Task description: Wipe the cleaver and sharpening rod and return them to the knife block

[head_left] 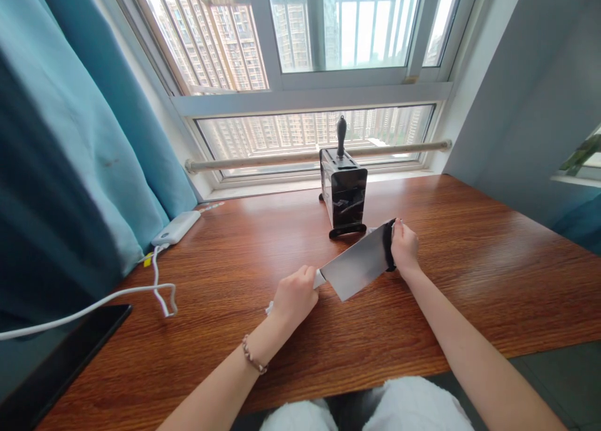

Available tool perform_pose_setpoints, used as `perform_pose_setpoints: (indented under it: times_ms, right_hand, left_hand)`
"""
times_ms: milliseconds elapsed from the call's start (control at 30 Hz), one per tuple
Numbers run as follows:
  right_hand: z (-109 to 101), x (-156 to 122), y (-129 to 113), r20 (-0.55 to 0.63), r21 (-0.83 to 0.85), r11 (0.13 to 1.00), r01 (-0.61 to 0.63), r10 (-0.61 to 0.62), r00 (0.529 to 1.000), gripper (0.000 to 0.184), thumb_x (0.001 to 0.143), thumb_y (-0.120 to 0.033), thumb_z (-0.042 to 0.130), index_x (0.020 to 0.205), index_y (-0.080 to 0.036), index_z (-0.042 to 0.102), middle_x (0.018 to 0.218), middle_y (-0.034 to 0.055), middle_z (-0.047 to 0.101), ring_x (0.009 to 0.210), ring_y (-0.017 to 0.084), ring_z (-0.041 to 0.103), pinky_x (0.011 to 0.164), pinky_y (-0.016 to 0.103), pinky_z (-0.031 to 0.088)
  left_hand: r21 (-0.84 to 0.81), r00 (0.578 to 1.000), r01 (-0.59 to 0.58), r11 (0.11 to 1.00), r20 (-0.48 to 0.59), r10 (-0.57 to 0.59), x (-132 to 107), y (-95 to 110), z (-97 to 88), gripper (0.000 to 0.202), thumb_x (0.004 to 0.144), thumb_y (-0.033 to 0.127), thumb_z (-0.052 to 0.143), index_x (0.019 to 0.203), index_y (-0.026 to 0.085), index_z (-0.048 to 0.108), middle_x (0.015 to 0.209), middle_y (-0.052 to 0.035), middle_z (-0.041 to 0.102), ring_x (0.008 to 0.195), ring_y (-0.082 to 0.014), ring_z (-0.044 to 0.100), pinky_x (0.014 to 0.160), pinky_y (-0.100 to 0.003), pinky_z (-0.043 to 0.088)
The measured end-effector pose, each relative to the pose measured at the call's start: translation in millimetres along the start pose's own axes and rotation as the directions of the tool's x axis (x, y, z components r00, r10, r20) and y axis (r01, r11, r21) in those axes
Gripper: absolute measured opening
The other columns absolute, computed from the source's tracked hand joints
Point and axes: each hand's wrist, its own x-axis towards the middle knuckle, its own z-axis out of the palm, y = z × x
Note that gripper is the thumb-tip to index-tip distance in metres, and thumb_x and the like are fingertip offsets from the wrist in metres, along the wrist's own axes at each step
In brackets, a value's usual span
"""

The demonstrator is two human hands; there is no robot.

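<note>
My left hand [295, 293] is closed round the handle of a cleaver [357, 263], whose wide steel blade points right and away over the wooden table [235, 280]. At the blade's far end my right hand [404, 246] is closed on a black cloth [387, 246] pressed against the steel. Just behind the blade stands a black knife block [344, 193] with one black-handled tool [341, 133] sticking up from it.
A white power bank [176, 228] lies at the left by the teal curtain [70, 155], its white cable [154, 290] looping across the table. A dark tablet [56, 362] sits at the front left corner. A window [310, 61] and rail run behind.
</note>
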Motion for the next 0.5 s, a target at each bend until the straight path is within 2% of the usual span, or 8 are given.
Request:
perform_pose_setpoints:
  times_ms: [133, 233, 300, 367, 433, 500]
  right_hand:
    - [-1, -1, 0, -0.092, 0.203, 0.975, -0.088, 0.109, 0.990, 0.050, 0.083, -0.055, 0.029, 0.055, -0.018, 0.044, 0.051, -0.0002, 0.048, 0.050, 0.012, 0.041, 0.051, 0.025, 0.029]
    - [-1, 1, 0, -0.115, 0.408, 0.897, -0.173, 0.238, 0.964, 0.047, 0.080, -0.057, 0.036, 0.056, -0.018, 0.045, 0.049, -0.0025, 0.046, 0.049, 0.012, 0.043, 0.051, 0.024, 0.033]
    - [-2, 5, 2, -0.104, 0.557, 0.794, -0.244, 0.358, 0.928, 0.044, 0.079, -0.056, 0.038, 0.059, -0.018, 0.046, 0.050, -0.0036, 0.046, 0.049, 0.012, 0.046, 0.050, 0.024, 0.037]
    - [-4, 12, 6, -0.055, 0.704, 0.644, -0.300, 0.470, 0.881, 0.042, 0.079, -0.055, 0.038, 0.063, -0.018, 0.048, 0.052, -0.0037, 0.048, 0.049, 0.012, 0.049, 0.049, 0.025, 0.041]
    - [-8, 20, 10, 0.044, 0.807, 0.482, -0.342, 0.528, 0.848, 0.041, 0.082, -0.053, 0.033, 0.068, -0.018, 0.049, 0.055, -0.0030, 0.051, 0.051, 0.013, 0.053, 0.049, 0.027, 0.044]
    - [-13, 28, 13, 0.130, 0.850, 0.372, -0.374, 0.541, 0.831, 0.042, 0.085, -0.050, 0.025, 0.071, -0.019, 0.049, 0.058, -0.0022, 0.053, 0.054, 0.014, 0.055, 0.050, 0.029, 0.047]
  left_hand:
    - [-0.032, 1.000, 0.017, 0.999, -0.011, -0.017, 0, 1, -0.9, 0.004, 0.075, 0.017, 0.043, 0.076, 0.019, 0.047, 0.077, -0.0003, 0.056, 0.069, -0.0165, 0.054, 0.054, -0.027, 0.027]
    - [-0.086, 0.999, 0.038, 0.996, 0.003, -0.038, 2, 2, -0.6, 0.004, 0.075, 0.017, 0.044, 0.075, 0.018, 0.048, 0.077, -0.0015, 0.057, 0.070, -0.0157, 0.053, 0.056, -0.026, 0.025]
    - [-0.131, 0.999, 0.054, 0.990, 0.006, -0.053, 2, 1, 0.6, 0.005, 0.075, 0.018, 0.044, 0.073, 0.018, 0.049, 0.076, -0.0017, 0.057, 0.069, -0.0152, 0.053, 0.057, -0.026, 0.025]
    - [-0.180, 0.998, 0.065, 0.982, 0.009, -0.064, 3, -1, 2.2, 0.007, 0.076, 0.019, 0.044, 0.071, 0.018, 0.049, 0.073, -0.0013, 0.057, 0.068, -0.0146, 0.052, 0.057, -0.026, 0.025]
    - [-0.214, 0.997, 0.081, 0.974, 0.012, -0.080, 4, -5, 3.3, 0.010, 0.076, 0.020, 0.043, 0.068, 0.018, 0.049, 0.070, -0.0013, 0.057, 0.066, -0.0140, 0.051, 0.056, -0.025, 0.024]
    - [-0.223, 0.995, 0.100, 0.970, 0.016, -0.099, 5, -8, 3.4, 0.011, 0.076, 0.021, 0.043, 0.068, 0.018, 0.050, 0.070, -0.0015, 0.057, 0.064, -0.0136, 0.050, 0.055, -0.025, 0.023]
